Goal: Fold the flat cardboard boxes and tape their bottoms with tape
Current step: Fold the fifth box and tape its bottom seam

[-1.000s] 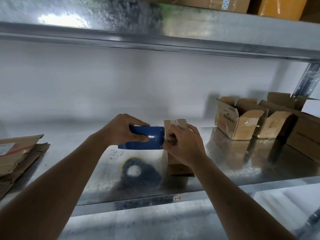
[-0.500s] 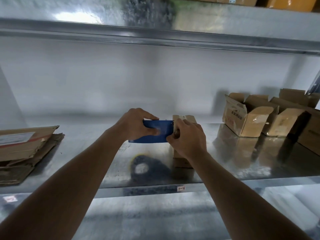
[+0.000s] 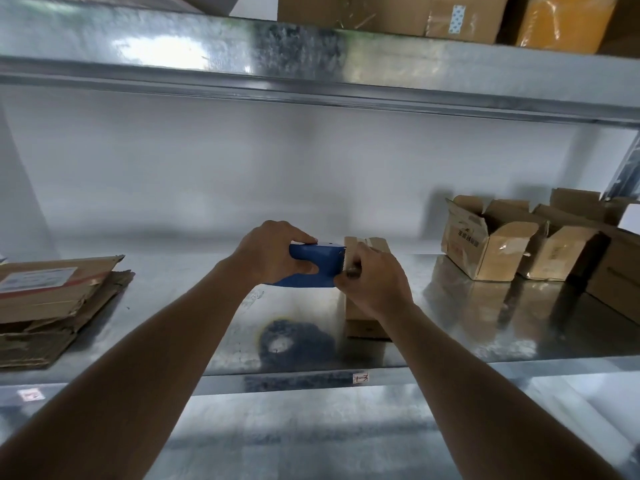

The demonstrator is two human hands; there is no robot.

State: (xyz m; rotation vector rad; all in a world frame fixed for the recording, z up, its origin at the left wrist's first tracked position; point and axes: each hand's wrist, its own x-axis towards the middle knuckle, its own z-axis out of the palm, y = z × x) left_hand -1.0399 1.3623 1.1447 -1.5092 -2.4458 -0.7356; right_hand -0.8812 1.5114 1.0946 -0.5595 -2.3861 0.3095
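Both hands are up at the middle of a galvanized metal shelf (image 3: 173, 282). The left hand (image 3: 273, 252) grips a blue tape dispenser (image 3: 313, 266), fingers curled over its top and thumb under — the serrated cutting edge points right, toward the box. The right hand (image 3: 375, 280) is curled at the dispenser's toothed end, fingertips pinching something small there (probably the tape end, too small to tell for sure), and it sits against the near upper side of a small cardboard box (image 3: 367, 245).

That box stands upright on the shelf, folded, top flaps visible just behind the right hand, lower body showing below the wrist. A dark round reflection on the shelf surface lies just left of the box base.

Left side of the shelf: a stack of flat cardboard boxes (image 3: 52, 299), unfolded, top one with a white label and a red stripe; edges ragged. Right side: a cluster of folded open-topped boxes (image 3: 491, 244), flaps up, clear tape visible on the sides, printed text on the nearest one — well apart from the box being worked on.

Upper shelf (image 3: 311, 64) carries larger taped cartons (image 3: 391, 12) and a yellowish wrapped parcel (image 3: 568, 22). A small handwritten label (image 3: 360, 377) sticks on the front edge of the working shelf. White wall behind.
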